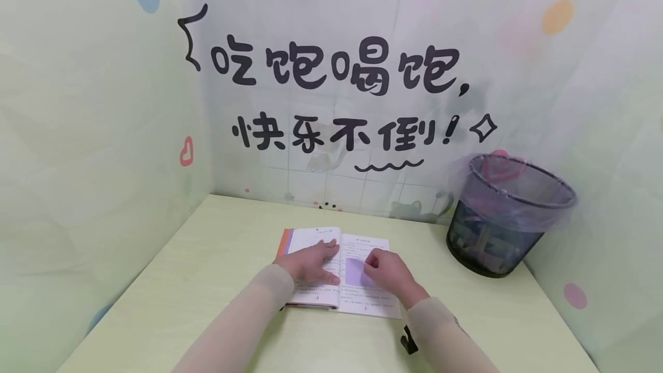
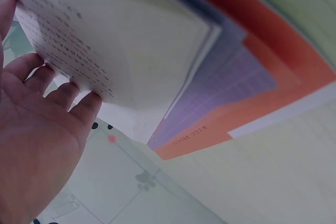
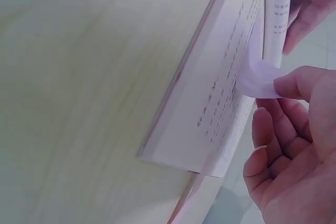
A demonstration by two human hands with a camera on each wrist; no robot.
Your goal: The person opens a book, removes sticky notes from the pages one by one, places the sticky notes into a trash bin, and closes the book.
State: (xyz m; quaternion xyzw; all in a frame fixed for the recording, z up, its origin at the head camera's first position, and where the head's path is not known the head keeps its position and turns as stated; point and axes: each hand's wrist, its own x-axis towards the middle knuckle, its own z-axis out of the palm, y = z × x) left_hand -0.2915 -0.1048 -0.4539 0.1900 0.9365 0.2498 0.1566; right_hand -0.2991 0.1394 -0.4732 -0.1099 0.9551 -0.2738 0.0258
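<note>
An open book lies on the table in the head view, printed text on its pages. My left hand rests on the left page with fingers spread; the left wrist view shows its straight fingers touching the page, beside the book's orange and purple cover. Over the right page, my right hand pinches the edge of a purple sticky note between thumb and forefinger. In the right wrist view the sticky note curls up from the page at the pinched end; its far part lies along the page.
A dark wastebasket lined with a translucent purple bag stands at the table's back right. Printed wall sheets enclose the pale table at the back and both sides. A black strap piece hangs below the right wrist.
</note>
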